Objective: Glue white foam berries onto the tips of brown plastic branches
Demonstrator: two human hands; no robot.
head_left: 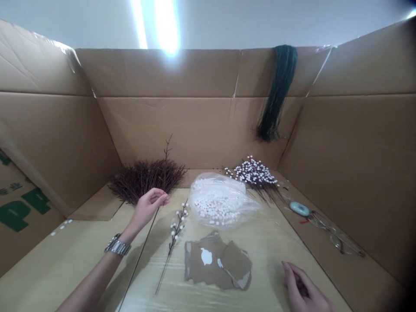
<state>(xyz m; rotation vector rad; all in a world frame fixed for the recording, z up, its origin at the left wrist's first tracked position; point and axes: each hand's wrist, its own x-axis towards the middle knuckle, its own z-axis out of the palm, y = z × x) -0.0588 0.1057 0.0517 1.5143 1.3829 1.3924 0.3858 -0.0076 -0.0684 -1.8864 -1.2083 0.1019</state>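
Note:
My left hand (151, 206) is closed in a pinch on a bare brown twig (167, 156), which rises above the fingers in front of a pile of dark twigs (143, 180). At the lower right, my right hand (303, 288) has its fingertips pressed together; whatever they may hold is too small to make out. Between the hands lies a twig with white berries (177, 229). Right of it, a torn piece of cardboard (208, 275) carries a white patch of what may be glue (206, 256). Behind that sits a clear plastic bag (224, 203) of white beads.
Finished-looking white-berried twigs (255, 173) are heaped at the back right. A green thread bundle (277, 95) hangs over the cardboard wall (195, 125). Along the right side lie a pale oval case (299, 209) and eyeglasses (334, 232). Several white beads (66, 224) are at the left.

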